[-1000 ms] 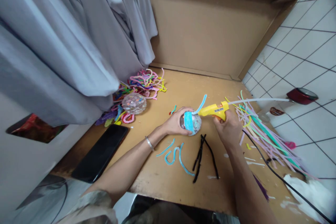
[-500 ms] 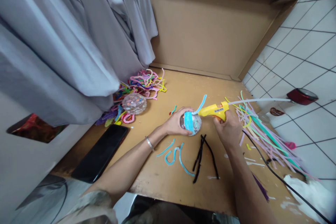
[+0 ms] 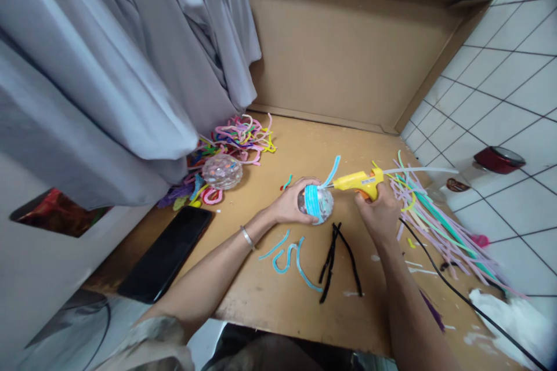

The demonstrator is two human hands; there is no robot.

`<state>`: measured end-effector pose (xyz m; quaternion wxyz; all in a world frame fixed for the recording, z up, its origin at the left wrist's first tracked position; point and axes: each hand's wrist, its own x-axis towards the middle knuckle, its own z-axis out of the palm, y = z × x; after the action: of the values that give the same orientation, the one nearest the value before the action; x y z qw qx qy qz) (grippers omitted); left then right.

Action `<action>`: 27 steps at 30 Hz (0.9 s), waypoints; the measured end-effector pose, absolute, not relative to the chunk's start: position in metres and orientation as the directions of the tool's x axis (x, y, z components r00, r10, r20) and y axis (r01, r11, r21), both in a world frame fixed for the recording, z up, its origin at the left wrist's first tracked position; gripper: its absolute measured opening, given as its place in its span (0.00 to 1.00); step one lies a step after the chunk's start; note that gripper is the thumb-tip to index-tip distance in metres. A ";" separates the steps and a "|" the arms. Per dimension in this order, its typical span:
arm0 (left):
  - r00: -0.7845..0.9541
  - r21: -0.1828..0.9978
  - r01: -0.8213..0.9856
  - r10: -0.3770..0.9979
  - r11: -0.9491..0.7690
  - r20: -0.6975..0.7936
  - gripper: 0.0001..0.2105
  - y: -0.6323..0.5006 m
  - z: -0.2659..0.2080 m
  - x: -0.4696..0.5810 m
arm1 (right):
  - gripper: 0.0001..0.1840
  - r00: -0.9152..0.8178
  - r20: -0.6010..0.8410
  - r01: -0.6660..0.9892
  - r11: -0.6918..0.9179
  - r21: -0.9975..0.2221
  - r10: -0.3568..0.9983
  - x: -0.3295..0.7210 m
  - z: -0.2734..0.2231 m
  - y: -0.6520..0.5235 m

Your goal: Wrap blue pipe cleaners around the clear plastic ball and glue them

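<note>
The fingers (image 3: 304, 185) of our left hand (image 3: 292, 203) are curled round a ball (image 3: 326, 208), gripping it just above the bench (image 3: 270, 313) or on it; we cannot tell which. A blue band (image 3: 312, 202) runs over the ball, and its loose end (image 3: 335, 170) sticks up and away. Our right hand (image 3: 380, 214) clasps the handle of a yellow glue gun (image 3: 359, 182), its nozzle at the root of that loose end; whether they touch, we cannot tell. A pale glue stick (image 3: 420, 170) juts from the gun's rear.

Nearer us lie blue strips (image 3: 282, 272) and black strips (image 3: 329, 264). To our left are a phone (image 3: 165, 255) and a second ball (image 3: 222, 171), beside a tangled, many-coloured pile (image 3: 237, 134). To our right, long strips (image 3: 439, 214) lie beyond a black cord (image 3: 440, 270), with crumpled tissue (image 3: 516, 319) near the corner. Cardboard (image 3: 357, 52) stands behind.
</note>
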<state>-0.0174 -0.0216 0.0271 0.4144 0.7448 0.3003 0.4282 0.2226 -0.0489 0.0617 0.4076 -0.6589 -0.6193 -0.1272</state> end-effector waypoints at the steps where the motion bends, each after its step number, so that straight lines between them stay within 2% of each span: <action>1: 0.453 0.876 0.097 0.805 -0.472 0.383 0.42 -0.022 0.027 -0.017 | 0.08 0.239 0.675 0.914 0.073 -0.399 0.698 0.226 0.060 -0.046; 3: 0.453 0.879 0.103 0.808 -0.465 0.375 0.42 -0.022 0.028 -0.017 | 0.09 0.302 0.676 0.907 0.014 -0.420 0.673 0.235 0.053 -0.040; 8: 0.456 0.881 0.101 0.809 -0.462 0.371 0.42 -0.022 0.027 -0.018 | 0.12 0.244 0.674 0.950 -0.032 -0.311 0.697 0.261 0.020 -0.022; 11: 0.457 0.869 0.097 0.797 -0.485 0.395 0.42 -0.021 0.026 -0.018 | 0.14 0.254 0.612 0.957 -0.100 -0.274 0.749 0.266 0.005 -0.019; 14: 0.466 0.853 0.104 0.783 -0.512 0.412 0.41 -0.021 0.026 -0.017 | 0.18 0.251 0.546 0.967 -0.184 -0.175 0.799 0.261 0.008 -0.023; 16: 0.475 0.844 0.117 0.776 -0.524 0.415 0.41 -0.021 0.027 -0.017 | 0.20 0.224 0.564 0.975 -0.179 -0.134 0.795 0.252 0.019 -0.029; 18: 0.485 0.830 0.127 0.764 -0.543 0.426 0.40 -0.021 0.028 -0.016 | 0.21 0.159 0.606 0.979 -0.045 -0.198 0.779 0.239 0.036 -0.037; 19: 0.490 0.823 0.128 0.757 -0.553 0.433 0.40 -0.021 0.029 -0.016 | 0.21 0.099 0.625 0.960 0.091 -0.264 0.774 0.231 0.045 -0.042; 22: 0.501 0.808 0.133 0.742 -0.574 0.445 0.40 -0.021 0.029 -0.015 | 0.23 -0.084 0.643 0.765 0.463 -0.448 0.761 0.206 0.069 -0.060; 25: 0.507 0.793 0.138 0.731 -0.593 0.457 0.40 -0.021 0.029 -0.015 | 0.23 -0.190 0.649 0.656 0.587 -0.475 0.737 0.185 0.081 -0.077; 27: 0.510 0.781 0.136 0.719 -0.610 0.473 0.39 -0.022 0.029 -0.015 | 0.16 -0.237 0.655 0.616 0.632 -0.470 0.718 0.177 0.083 -0.082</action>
<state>-0.0151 -0.0217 0.0292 0.3504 0.7951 0.2687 0.4158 0.1773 -0.0823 0.0830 0.4482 -0.4253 -0.7843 0.0565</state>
